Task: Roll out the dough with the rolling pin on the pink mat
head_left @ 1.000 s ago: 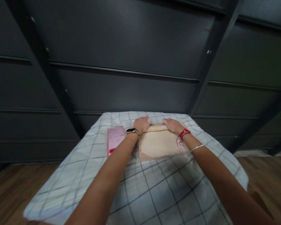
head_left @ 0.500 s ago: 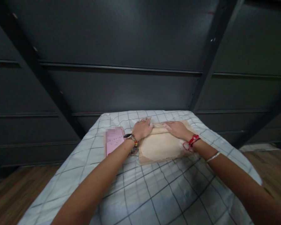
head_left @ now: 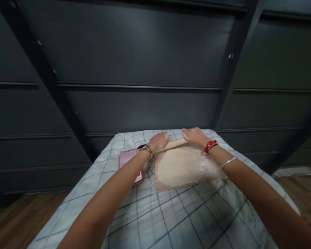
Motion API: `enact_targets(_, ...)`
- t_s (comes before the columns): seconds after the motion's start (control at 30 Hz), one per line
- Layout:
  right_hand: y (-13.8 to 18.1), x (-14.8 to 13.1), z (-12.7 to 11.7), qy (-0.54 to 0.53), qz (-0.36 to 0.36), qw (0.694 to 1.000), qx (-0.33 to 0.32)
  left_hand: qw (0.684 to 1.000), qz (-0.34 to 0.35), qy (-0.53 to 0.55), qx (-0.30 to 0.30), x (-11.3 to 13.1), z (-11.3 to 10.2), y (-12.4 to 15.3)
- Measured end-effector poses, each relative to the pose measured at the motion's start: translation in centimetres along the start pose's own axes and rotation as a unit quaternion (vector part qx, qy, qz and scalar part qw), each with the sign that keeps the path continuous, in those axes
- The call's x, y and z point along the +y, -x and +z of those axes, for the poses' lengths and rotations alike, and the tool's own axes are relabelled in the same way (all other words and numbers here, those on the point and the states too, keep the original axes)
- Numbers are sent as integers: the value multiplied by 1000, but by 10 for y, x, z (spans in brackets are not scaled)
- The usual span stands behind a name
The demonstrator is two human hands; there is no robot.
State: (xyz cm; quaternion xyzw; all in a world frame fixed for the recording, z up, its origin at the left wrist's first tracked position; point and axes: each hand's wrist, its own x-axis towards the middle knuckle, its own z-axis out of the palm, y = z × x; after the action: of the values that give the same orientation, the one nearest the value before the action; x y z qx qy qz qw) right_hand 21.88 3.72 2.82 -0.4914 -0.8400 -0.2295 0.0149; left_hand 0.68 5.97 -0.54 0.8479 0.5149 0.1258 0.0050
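A pale wooden rolling pin (head_left: 175,143) spans between my two hands at the far side of a wooden board (head_left: 159,187). My left hand (head_left: 157,141) is closed round its left part, and my right hand (head_left: 195,136) grips the right end, which sits slightly higher. Below the pin, a flat, pale sheet of dough (head_left: 180,166) covers much of the board. White flour (head_left: 205,165) is smeared over the board's right side, under my right wrist. The tips of most fingers are hidden behind the pin.
A pink phone (head_left: 126,157) lies left of the board, partly behind my left forearm. A checked white cloth (head_left: 155,221) covers the table. Dark metal panels (head_left: 145,107) rise just beyond the far edge, and wooden floor (head_left: 28,214) shows at the sides.
My hands have gone from lying flat on the rolling pin to gripping it, and the pin is now slanted, right end higher. More of the dough shows. The camera view has tilted slightly upward.
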Motion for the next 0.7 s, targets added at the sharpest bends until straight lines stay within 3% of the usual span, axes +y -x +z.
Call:
enact_targets(0.1,-9,-3,17,-43,-49,997,-43,998,-19,3,-58,-3,5,-4)
enact_targets(0.17,-11,-5,27,-96,-66,992,-44,998,-19,-13,-52,-2,7,0)
enact_targets(0.23,-7,-6,32,-161,-51,984,-54,999,-11,-32,-33,2,8,5)
enact_targets(0.33,6,-6,34,-220,-4,970,-103,998,0,-29,-52,8,6,13)
enact_targets(0.43,12,-7,33,-227,3,968,-110,998,5,-28,-57,9,4,13)
enact_targets(0.6,-10,-11,31,-208,42,972,-102,995,-7,-50,-85,3,4,-6)
enact_targets(0.7,-7,-15,27,-211,43,969,-117,994,0,-31,-109,6,3,-1)
